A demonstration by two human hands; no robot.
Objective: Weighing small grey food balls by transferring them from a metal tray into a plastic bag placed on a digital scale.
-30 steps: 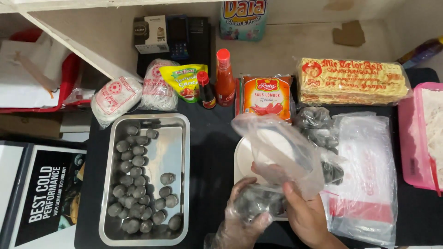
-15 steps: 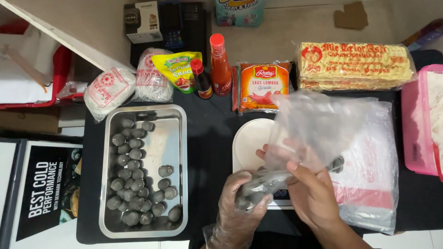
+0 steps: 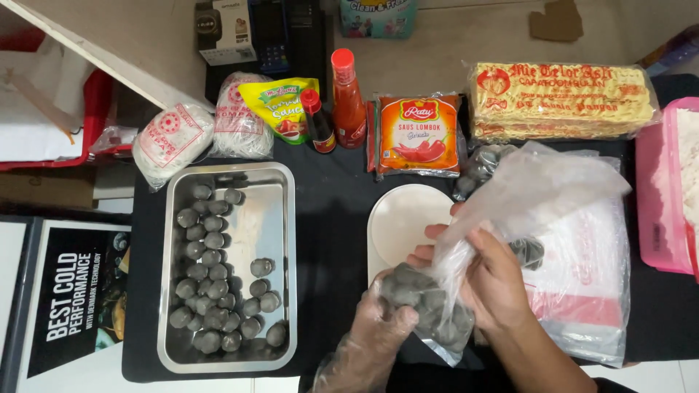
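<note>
Clear plastic bag of grey meatballs, gripped in both hands.

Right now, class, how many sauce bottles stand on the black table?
2, side by side at the back: a tall red bottle with an orange cap, and a shorter dark bottle with a red cap left of it. Others could be hidden behind packets.

One view only, from a camera worn on the head; it looks almost straight down on a black-covered table; the person's edge runs along the bottom of frame, the far wall side along the top; it sits close, the steel tray at left, the pink tub cut by the right edge.
</note>
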